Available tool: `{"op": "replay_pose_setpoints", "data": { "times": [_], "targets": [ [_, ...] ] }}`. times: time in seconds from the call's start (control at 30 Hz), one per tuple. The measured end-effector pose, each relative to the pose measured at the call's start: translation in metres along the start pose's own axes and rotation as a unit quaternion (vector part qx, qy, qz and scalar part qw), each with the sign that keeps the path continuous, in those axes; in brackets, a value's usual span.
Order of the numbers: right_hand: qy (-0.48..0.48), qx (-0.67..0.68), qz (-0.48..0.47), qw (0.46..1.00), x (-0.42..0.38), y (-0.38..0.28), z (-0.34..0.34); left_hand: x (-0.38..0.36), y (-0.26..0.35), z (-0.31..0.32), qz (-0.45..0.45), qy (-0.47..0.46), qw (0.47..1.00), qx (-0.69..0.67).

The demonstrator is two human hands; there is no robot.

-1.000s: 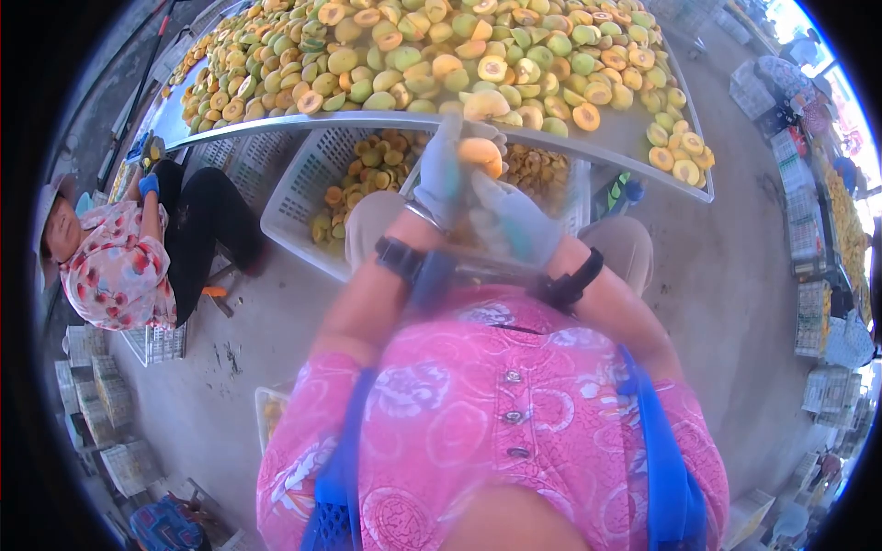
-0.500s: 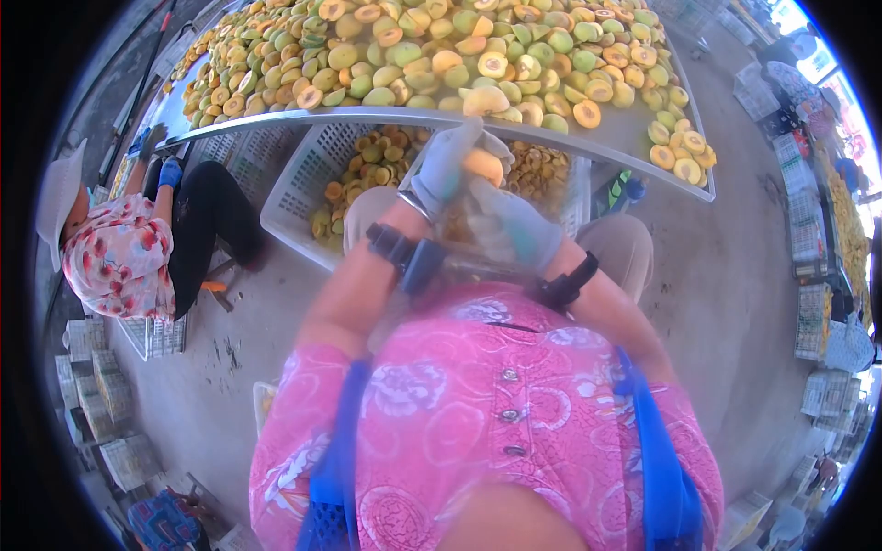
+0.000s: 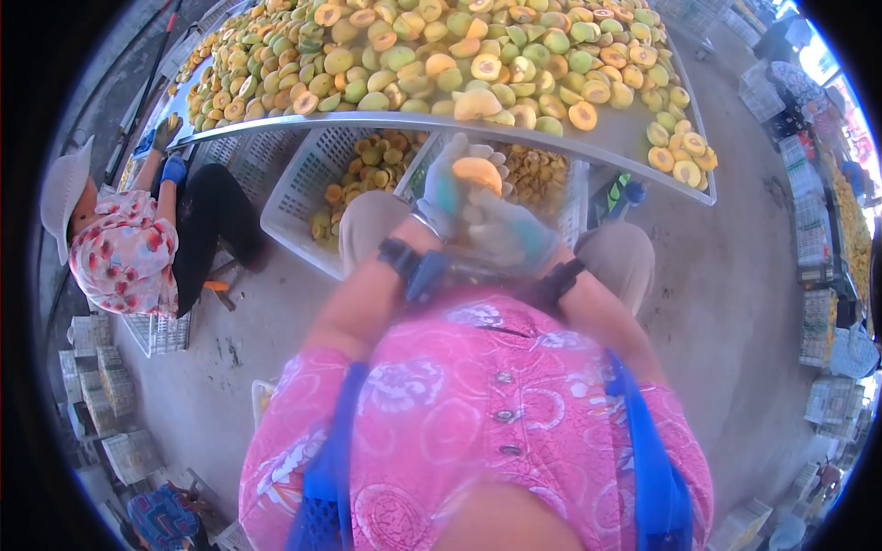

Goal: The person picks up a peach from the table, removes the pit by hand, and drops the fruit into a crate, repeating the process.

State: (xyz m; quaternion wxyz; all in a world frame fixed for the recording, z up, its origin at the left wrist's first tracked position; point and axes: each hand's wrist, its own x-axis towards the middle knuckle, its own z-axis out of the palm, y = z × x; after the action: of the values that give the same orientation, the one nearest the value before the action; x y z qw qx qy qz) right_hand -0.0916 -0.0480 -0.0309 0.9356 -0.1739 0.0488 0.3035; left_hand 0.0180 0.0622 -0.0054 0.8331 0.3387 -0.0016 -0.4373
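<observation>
My left hand (image 3: pixel 452 184), in a grey and teal glove, is wrapped round an orange-fleshed fruit half (image 3: pixel 478 174). Close against it, my right hand (image 3: pixel 514 230), gloved the same way, is closed and blurred; anything in its fingers is too smeared to name. Both hands are just below the metal edge of a table (image 3: pixel 367 118) heaped with cut green and yellow fruit (image 3: pixel 441 64). Beneath them stand a white crate (image 3: pixel 294 197) holding fruit halves and another crate (image 3: pixel 577 197) with small cut pieces (image 3: pixel 533 174).
At the left sits a co-worker (image 3: pixel 119 243) in a hat and blue gloves, beside the table. White crates (image 3: pixel 115 381) are stacked at the lower left, others (image 3: pixel 804 220) along the right. A green and blue object (image 3: pixel 632 193) is under the table's right part.
Both hands have moved slightly down from the table edge, and the fruit half shows more fully. The co-worker's hand has shifted at the table's left edge.
</observation>
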Motion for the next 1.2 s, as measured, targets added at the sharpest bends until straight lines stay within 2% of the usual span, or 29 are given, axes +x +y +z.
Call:
{"op": "replay_pose_setpoints", "data": {
  "times": [0.2,0.27,0.3,0.33,0.37,0.4,0.43,0.47,0.5,0.57,0.6,0.67,0.7,0.77,0.9,1.0,1.1,1.17,1.2],
  "targets": [
    [0.027,0.014,-0.032,0.999,0.0,0.0,-0.014,-0.001,-0.007,0.003,0.035,0.023,0.999,-0.001],
    [-0.11,0.007,0.024,0.994,-0.004,-0.006,-0.023,0.006,-0.01,-0.001,0.056,0.027,0.998,0.012],
    [-0.111,0.008,0.023,0.994,-0.003,-0.004,-0.028,0.011,-0.011,-0.006,0.056,0.027,0.998,0.013],
    [-0.12,0.301,0.11,0.94,0.0,-0.001,-0.033,0.017,-0.011,-0.014,0.052,0.038,0.997,-0.045],
    [-0.118,0.565,0.187,0.795,0.001,0.0,-0.026,0.023,-0.011,-0.019,0.049,0.049,0.992,-0.103],
    [-0.12,0.564,0.187,0.796,-0.002,-0.002,-0.018,0.029,-0.012,-0.023,0.05,0.048,0.992,-0.102],
    [-0.041,0.287,0.034,0.957,-0.007,-0.001,-0.011,0.034,-0.014,-0.027,0.072,0.002,0.993,-0.097],
    [0.042,-0.027,-0.124,0.991,-0.01,-0.001,-0.003,0.034,-0.013,-0.026,0.093,-0.043,0.991,-0.091],
    [0.04,-0.025,-0.125,0.991,-0.01,-0.004,-0.005,0.032,-0.011,-0.024,0.093,-0.042,0.991,-0.089],
    [-0.047,0.024,-0.082,0.995,-0.011,-0.012,-0.011,0.029,-0.008,-0.021,0.075,-0.063,0.988,-0.116],
    [-0.048,0.026,-0.084,0.995,-0.009,-0.01,-0.014,0.028,-0.009,-0.019,0.074,-0.063,0.989,-0.114],
    [0.136,-0.148,-0.136,0.97,0.0,-0.005,-0.017,0.024,-0.012,-0.014,0.091,-0.028,0.994,-0.049],
    [0.136,-0.146,-0.137,0.97,0.001,-0.006,-0.016,0.021,-0.014,-0.01,0.09,-0.028,0.995,-0.047],
    [0.17,-0.196,-0.162,0.952,0.002,-0.006,-0.013,0.016,-0.021,-0.002,0.071,0.053,0.995,0.048],
    [0.188,-0.222,-0.157,0.944,-0.003,-0.007,-0.01,0.017,-0.022,0.0,0.086,0.034,0.993,0.071],
    [0.165,-0.27,-0.17,0.933,-0.001,-0.009,-0.023,0.013,-0.022,0.0,0.092,0.066,0.991,0.071],
    [0.117,-0.211,-0.122,0.963,-0.007,-0.011,-0.023,0.008,-0.021,0.002,0.087,0.052,0.991,0.085],
    [0.217,-0.366,-0.04,0.904,-0.01,-0.012,-0.016,-0.002,-0.021,0.015,0.049,0.091,0.99,0.095],
    [0.216,-0.365,-0.038,0.905,-0.009,-0.012,-0.018,-0.004,-0.019,0.018,0.049,0.093,0.99,0.095]
  ]
}}
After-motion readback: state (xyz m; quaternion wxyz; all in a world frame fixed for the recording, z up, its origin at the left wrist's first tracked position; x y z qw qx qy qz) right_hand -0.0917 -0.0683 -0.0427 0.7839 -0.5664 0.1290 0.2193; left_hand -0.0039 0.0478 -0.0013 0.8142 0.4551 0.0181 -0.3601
